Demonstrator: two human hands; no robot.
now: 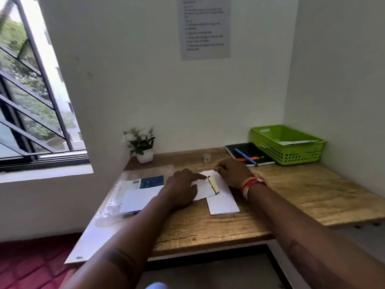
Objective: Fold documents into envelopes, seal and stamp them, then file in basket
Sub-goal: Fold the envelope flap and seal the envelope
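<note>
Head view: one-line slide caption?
Both hands, left hand and right hand, work a white envelope on the desk.

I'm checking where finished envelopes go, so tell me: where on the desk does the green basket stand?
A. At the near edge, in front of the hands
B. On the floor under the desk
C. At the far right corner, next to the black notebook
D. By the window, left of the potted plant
C: the green basket stands in the far right corner of the desk, against the walls, with the black notebook just to its left.

Soft daylight from the window [31, 90]; edges blurred and warped.
</note>
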